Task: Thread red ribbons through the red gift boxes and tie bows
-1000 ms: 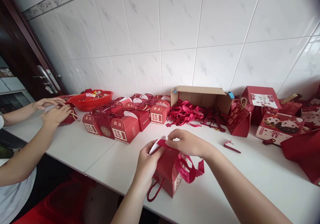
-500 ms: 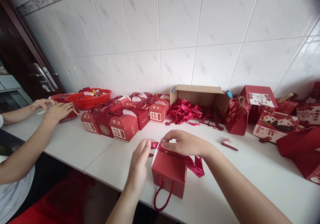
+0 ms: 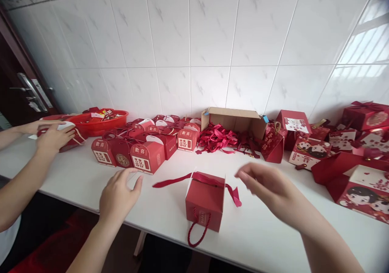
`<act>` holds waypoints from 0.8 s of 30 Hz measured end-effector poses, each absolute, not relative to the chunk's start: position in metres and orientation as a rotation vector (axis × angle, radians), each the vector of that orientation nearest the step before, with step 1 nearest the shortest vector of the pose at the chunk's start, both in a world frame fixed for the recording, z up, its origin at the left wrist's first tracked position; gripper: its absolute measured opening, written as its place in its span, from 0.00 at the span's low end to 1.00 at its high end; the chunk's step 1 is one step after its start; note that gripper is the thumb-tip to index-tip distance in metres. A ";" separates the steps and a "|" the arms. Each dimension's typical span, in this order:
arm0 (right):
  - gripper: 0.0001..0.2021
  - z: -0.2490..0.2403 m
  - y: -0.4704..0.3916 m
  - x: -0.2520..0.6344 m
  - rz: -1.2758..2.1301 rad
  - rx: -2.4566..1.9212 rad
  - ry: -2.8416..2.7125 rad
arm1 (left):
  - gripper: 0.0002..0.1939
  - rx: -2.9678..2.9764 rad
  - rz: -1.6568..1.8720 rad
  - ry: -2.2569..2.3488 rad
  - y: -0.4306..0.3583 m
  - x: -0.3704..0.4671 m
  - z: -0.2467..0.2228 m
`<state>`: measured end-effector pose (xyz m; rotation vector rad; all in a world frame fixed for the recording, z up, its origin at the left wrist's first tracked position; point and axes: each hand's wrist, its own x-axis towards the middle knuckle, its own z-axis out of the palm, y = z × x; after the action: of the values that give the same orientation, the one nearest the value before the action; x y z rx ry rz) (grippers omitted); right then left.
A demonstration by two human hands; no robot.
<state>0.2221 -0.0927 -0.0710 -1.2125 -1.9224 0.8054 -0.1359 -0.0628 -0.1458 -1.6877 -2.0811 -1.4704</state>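
Observation:
A small red gift box (image 3: 205,200) stands near the table's front edge, its twisted cord handle (image 3: 199,234) hanging down the near side. Across its top lies a dark red ribbon (image 3: 179,179), one end stretched out to the left and the other curling over the right side. My left hand (image 3: 120,194) hovers left of the box with thumb and fingers apart, holding nothing. On the other side, my right hand (image 3: 267,183) is in the air, slightly blurred, fingers bent and apart, with nothing visible in it. Neither hand touches the box.
Behind stand rows of red boxes (image 3: 147,157) and a cardboard box (image 3: 234,112) spilling red ribbons (image 3: 217,137). Boxes with cartoon faces (image 3: 310,151) crowd the right. At left, a co-worker's hands (image 3: 50,137) hold a box beside a red basin (image 3: 97,123) of sweets.
Both hands have let go of the ribbon and moved apart, left hand leftward, right hand rightward. The ribbon's left end now lies extended. The view has turned rightward.

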 end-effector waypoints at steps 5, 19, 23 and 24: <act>0.28 -0.151 -0.128 0.221 1.376 -1.316 -1.598 | 0.17 -2.300 -1.420 -2.100 -0.088 -0.099 -0.160; 0.34 -0.185 -0.115 0.191 1.212 -1.294 -1.406 | 0.27 -2.317 -1.719 -2.399 -0.090 -0.055 -0.169; 0.31 -0.181 -0.109 0.180 1.035 -1.321 -1.214 | 0.25 -2.228 -1.877 -2.530 -0.092 -0.047 -0.178; 0.31 -0.177 -0.108 0.176 1.047 -1.314 -1.188 | 0.25 -2.199 -1.879 -2.534 -0.091 -0.043 -0.180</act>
<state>0.1762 -0.1082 -0.1772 -1.3142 -1.1884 1.0468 -0.0433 -0.0914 -0.1796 -2.1991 -2.5339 -1.8790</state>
